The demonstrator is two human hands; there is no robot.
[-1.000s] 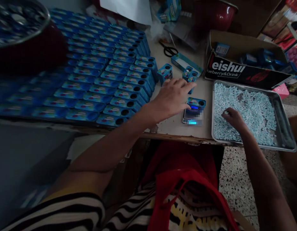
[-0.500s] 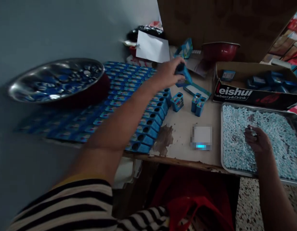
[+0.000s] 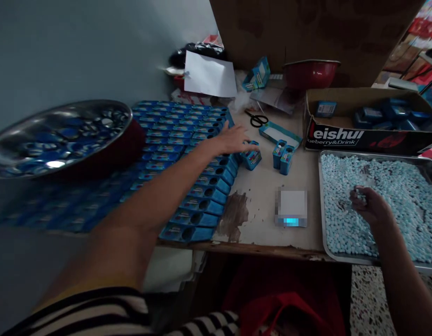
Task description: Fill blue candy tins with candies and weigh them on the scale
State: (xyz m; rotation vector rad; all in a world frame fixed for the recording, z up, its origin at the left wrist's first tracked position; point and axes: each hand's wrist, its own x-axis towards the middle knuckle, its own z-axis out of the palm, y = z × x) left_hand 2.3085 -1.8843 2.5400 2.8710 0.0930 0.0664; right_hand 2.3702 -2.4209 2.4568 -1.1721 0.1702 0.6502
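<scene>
My left hand [image 3: 232, 139] has its fingers spread over the right edge of a block of blue small boxes [image 3: 198, 204] with round dark openings. Its fingertips reach the top of a single blue box [image 3: 252, 159], and whether they press on it I cannot tell. Two more blue boxes [image 3: 283, 157] stand side by side to the right; a white spot shows in one opening. Over a metal tray [image 3: 323, 233] of pale blue and white candies [image 3: 405, 205], my right hand [image 3: 371, 205] has its fingers curled together, with pale candies at the fingertips.
A large metal bowl [image 3: 133, 140] of blue-and-white pieces stands at left. Black scissors [image 3: 257, 120] and an open blue carton [image 3: 279, 134] lie farther back. A cardboard box [image 3: 336, 135] holds blue packs, beside a red bowl [image 3: 312, 74]. A blurred-out device [image 3: 291, 205] sits near the front edge.
My left hand has let go of the blue box it held and moved down and left, its fingers now spread. My right hand stays over the tray. The view has shifted slightly.
</scene>
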